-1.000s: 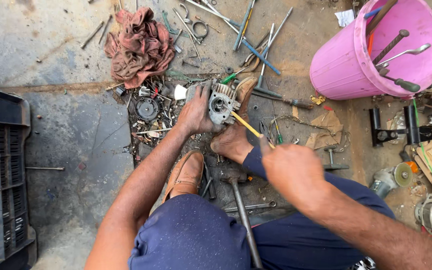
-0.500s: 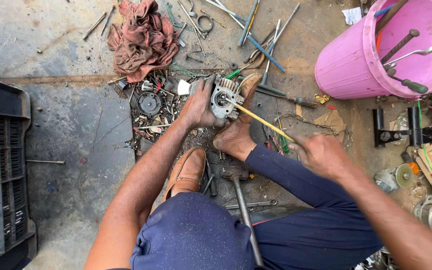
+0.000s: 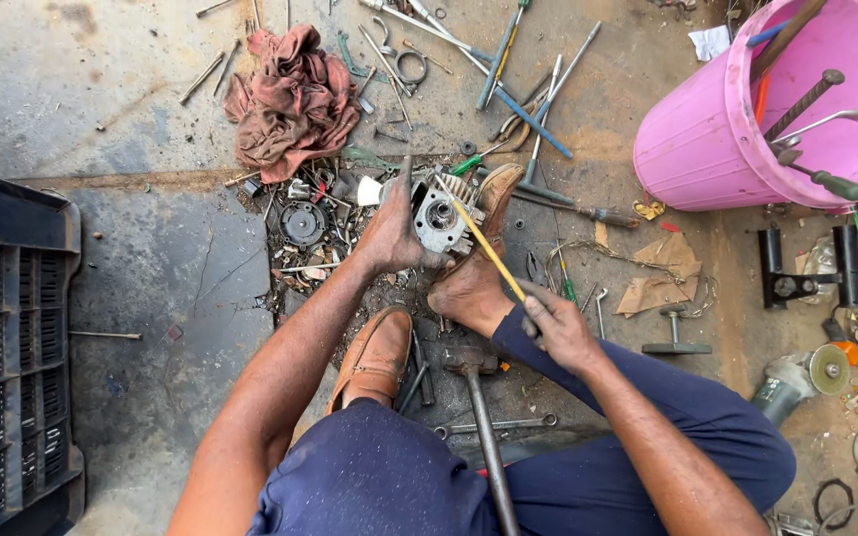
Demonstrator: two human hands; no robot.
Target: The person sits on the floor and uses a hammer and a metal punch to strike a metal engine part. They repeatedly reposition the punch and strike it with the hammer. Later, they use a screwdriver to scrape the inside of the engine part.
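Observation:
My left hand (image 3: 391, 230) grips the left side of a small grey metal engine part (image 3: 439, 216) that rests on the workshop floor, braced by my right foot in a brown shoe (image 3: 497, 203). In my right hand (image 3: 558, 328) is a long yellow-handled screwdriver (image 3: 484, 246); its tip reaches up into the top of the engine part. My left brown shoe (image 3: 374, 357) rests on the floor below the part.
A pink bucket (image 3: 697, 149) holding tools stands at upper right. A red rag (image 3: 290, 99), loose spanners, screwdrivers and small parts lie around the engine part. A hammer (image 3: 479, 417) lies between my legs. A black crate (image 3: 7, 347) sits at left, an angle grinder (image 3: 796, 382) at right.
My right hand has moved from low in the frame toward the engine part, bringing the yellow screwdriver's tip onto it. My left hand stays on the part.

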